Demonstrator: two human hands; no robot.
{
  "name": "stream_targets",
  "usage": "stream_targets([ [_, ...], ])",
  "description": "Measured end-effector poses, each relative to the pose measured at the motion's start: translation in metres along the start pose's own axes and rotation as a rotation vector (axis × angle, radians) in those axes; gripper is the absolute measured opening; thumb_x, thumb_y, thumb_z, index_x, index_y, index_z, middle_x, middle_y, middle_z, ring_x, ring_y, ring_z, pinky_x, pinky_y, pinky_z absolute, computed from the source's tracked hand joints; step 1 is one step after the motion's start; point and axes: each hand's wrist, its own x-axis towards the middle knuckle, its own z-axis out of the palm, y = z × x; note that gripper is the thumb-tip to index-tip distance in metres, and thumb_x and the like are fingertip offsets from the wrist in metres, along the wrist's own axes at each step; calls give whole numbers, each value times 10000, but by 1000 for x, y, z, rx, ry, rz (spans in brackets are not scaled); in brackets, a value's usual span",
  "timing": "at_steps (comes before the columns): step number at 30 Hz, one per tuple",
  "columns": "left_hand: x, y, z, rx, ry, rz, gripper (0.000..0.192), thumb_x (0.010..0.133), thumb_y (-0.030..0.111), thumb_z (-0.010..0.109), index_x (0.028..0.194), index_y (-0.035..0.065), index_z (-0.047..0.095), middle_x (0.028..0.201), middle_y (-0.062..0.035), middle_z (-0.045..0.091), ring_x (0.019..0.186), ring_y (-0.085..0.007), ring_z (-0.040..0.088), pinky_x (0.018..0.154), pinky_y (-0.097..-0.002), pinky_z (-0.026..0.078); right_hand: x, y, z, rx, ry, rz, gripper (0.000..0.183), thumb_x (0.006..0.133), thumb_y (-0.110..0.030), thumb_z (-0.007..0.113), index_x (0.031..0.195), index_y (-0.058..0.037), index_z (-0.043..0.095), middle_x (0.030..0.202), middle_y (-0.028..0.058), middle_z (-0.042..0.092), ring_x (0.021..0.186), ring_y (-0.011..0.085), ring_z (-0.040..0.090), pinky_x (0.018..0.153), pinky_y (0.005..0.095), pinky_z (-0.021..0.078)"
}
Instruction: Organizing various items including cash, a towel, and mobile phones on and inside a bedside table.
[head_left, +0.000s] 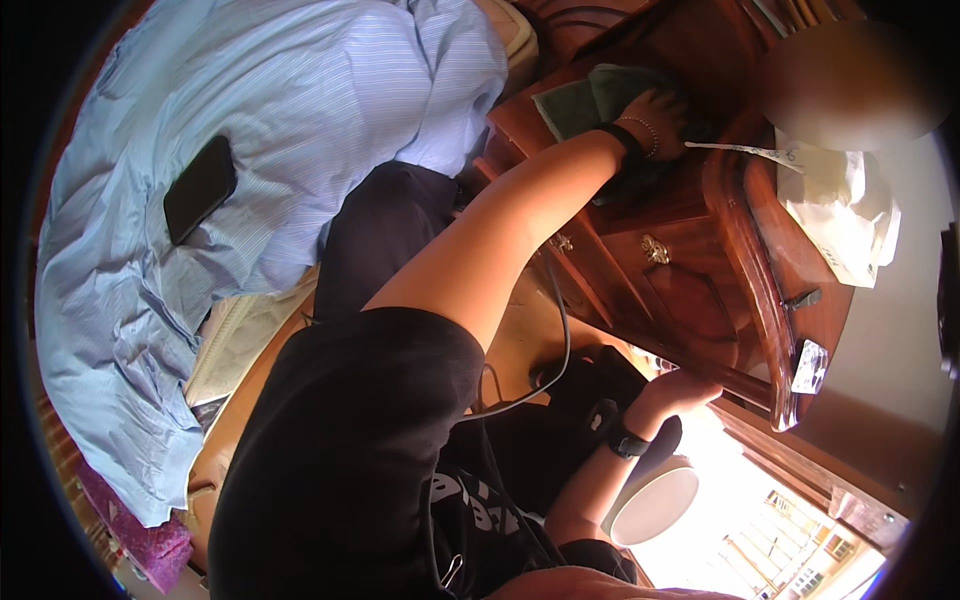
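My left hand (654, 124), with a beaded bracelet and a dark band on the wrist, presses on a dark green cloth (564, 105). The cloth lies bunched on reddish-brown wood of the dresser (525, 124); shadow hides part of the fingers. Lower right, my right hand (679, 394), a black watch on its wrist, is by the dresser's lower edge. Glare and the angle conceal its fingers, so I cannot tell whether it grips anything. Ornate metal handles (655, 250) mark the dresser's front panels.
A bed with a blue striped cover (300, 97) lies left, a black phone (201, 187) on it. A white bag (844, 210), a dark clip (804, 300) and a clear block (810, 367) sit on the dresser top. A grey cable (564, 330) crosses before me, near a round white object (656, 502).
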Motion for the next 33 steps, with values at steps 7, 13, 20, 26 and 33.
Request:
stream_targets([
  [7,-72,11,-45,46,-174,223,446,929,330,290,1354,200,330,1424,-82,291,1320,-309,239,1066,-481,189,9,16,-13,-159,-21,80,369,889,-347,368,1038,-54,536,1022,70,568,859,208,524,636,399,426],
  [13,-125,14,-41,-300,-52,63,417,954,297,231,1287,152,436,1401,-55,338,1324,-271,236,1087,-422,161,5,13,-7,170,-167,66,333,884,-265,389,1034,-15,549,1020,87,578,912,203,535,843,333,404],
  [20,-166,16,-52,-270,-36,55,441,945,307,251,1218,65,499,1314,-76,453,1310,-242,268,1087,-395,164,-4,5,-6,120,-159,72,323,878,-230,405,1044,3,554,1041,111,589,949,208,544,853,323,420],
  [26,-181,14,-56,-341,-57,62,472,941,337,276,1216,19,493,1304,-74,465,1300,-232,287,1085,-382,175,-12,1,-3,101,-176,96,342,877,-245,408,1059,15,534,1072,125,571,982,216,524,879,334,406],
  [33,-165,10,-49,-336,-58,92,479,942,362,266,1217,52,506,1362,-48,403,1313,-225,262,1085,-379,173,-19,1,8,51,-69,135,375,856,-249,380,1067,14,544,1027,136,578,936,231,548,829,357,445],
])
